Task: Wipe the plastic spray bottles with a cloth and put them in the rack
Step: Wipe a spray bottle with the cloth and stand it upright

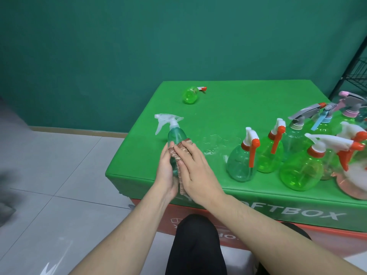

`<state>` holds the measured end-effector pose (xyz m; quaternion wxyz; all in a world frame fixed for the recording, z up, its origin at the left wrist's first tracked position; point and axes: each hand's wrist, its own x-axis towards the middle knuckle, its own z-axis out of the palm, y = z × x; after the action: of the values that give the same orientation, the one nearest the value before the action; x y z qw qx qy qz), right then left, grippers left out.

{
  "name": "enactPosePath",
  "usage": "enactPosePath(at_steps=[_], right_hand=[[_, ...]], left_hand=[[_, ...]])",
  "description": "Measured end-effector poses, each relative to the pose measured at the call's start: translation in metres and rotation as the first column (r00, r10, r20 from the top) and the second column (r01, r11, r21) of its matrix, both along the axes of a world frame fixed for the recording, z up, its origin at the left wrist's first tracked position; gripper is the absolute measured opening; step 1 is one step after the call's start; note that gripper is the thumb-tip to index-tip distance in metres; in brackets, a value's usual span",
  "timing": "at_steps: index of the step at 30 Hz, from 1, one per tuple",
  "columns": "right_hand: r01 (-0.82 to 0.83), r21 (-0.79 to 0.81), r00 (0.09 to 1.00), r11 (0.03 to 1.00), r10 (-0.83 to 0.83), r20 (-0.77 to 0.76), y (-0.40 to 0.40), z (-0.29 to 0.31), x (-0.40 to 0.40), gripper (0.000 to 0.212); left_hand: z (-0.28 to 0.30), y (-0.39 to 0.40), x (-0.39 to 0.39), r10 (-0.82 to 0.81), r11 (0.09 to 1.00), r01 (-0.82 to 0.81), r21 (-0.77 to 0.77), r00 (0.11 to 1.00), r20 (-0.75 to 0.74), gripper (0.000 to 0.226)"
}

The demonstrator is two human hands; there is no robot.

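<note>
- The left hand [165,171] wraps around the bottom of a tall see-through bottle [175,135] and holds it up so it does not wobble.
- The right hand [195,171] lies flat with straight fingers and presses a brown cloth [181,153] on the side of the bottle. I think this is the rubbing part of the job.
- The bottle's white sprayer [167,120] points away, so the hands have room on the body.
- One green bottle [190,94] lies on its side far back on the green box [228,100], well apart from the rest.
- A bunch of bottles [278,153] stands close together on the right, and they look like they wait for their turn.
- The black wire rack [357,70] peeks in at the far right, behind them. The held bottle should go there when it is clean.
</note>
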<state>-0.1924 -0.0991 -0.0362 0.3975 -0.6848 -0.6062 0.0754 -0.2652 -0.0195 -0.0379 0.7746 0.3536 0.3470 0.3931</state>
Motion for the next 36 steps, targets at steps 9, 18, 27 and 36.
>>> enactPosePath(at_steps=[9, 18, 27, 36], right_hand=[[0.043, -0.078, 0.993, 0.996, -0.051, -0.103, 0.016, 0.023, 0.016, 0.047], [0.066, -0.191, 0.889, 0.979, -0.145, -0.435, 0.035, 0.045, 0.028, 0.046], [0.009, -0.143, 0.979, 0.99, -0.038, -0.203, 0.012, 0.022, 0.007, 0.047], [-0.042, -0.064, 0.982, 0.997, 0.03, -0.186, -0.009, -0.001, 0.0, 0.047]], left_hand=[[0.005, -0.012, 0.003, -0.12, 0.985, 0.129, 0.117, 0.99, -0.075, 0.035], [0.004, -0.015, 0.009, -0.107, 0.991, 0.112, 0.074, 0.992, -0.071, 0.046], [0.005, -0.011, 0.006, -0.033, 0.998, 0.034, 0.052, 0.999, -0.028, 0.052], [-0.003, 0.005, 0.002, 0.093, 0.996, -0.093, 0.008, 0.995, 0.022, 0.085]])
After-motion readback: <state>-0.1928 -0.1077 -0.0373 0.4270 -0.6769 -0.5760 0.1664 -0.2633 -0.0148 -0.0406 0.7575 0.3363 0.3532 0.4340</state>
